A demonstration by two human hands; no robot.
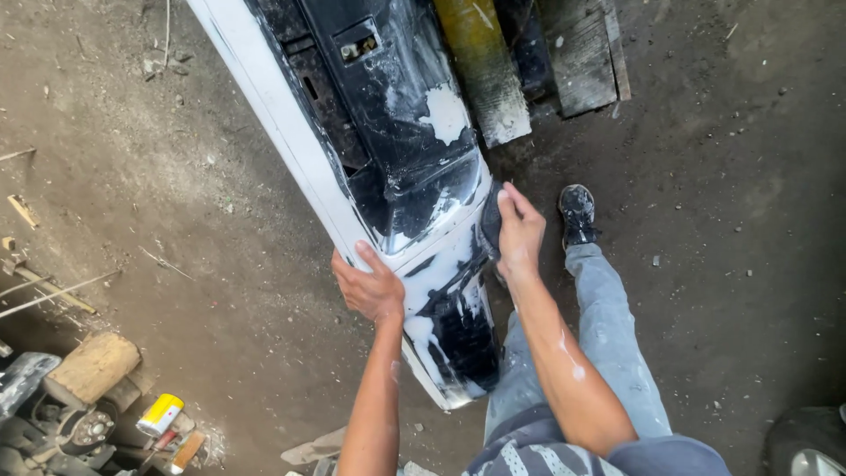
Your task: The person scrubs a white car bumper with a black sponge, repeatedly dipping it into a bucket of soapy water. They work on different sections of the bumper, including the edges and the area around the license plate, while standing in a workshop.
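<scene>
A long car bumper (pixel 388 167), white on its outer edge and black and wet on the inner face, runs from the far left of the scene down to the near centre, its lower end resting close to the person's legs above the dirt floor (pixel 176 220). The left hand (pixel 368 286) is closed around the bumper's white left edge, fingers curled over the rim. The right hand (pixel 520 231) presses against the bumper's right side, gripping a small dark sanding pad (pixel 490 220) flat against the surface; white smears and patches of filler spread around that spot. The person's shoe (pixel 577 213) stands on the floor just right of the right hand. Behind the bumper, at the far side, lie a yellowish wooden plank (pixel 485 70) and a dark board (pixel 582 53). At the near left sit a wooden block (pixel 92 366) and a yellow spray can (pixel 160 413) among scrap parts.
</scene>
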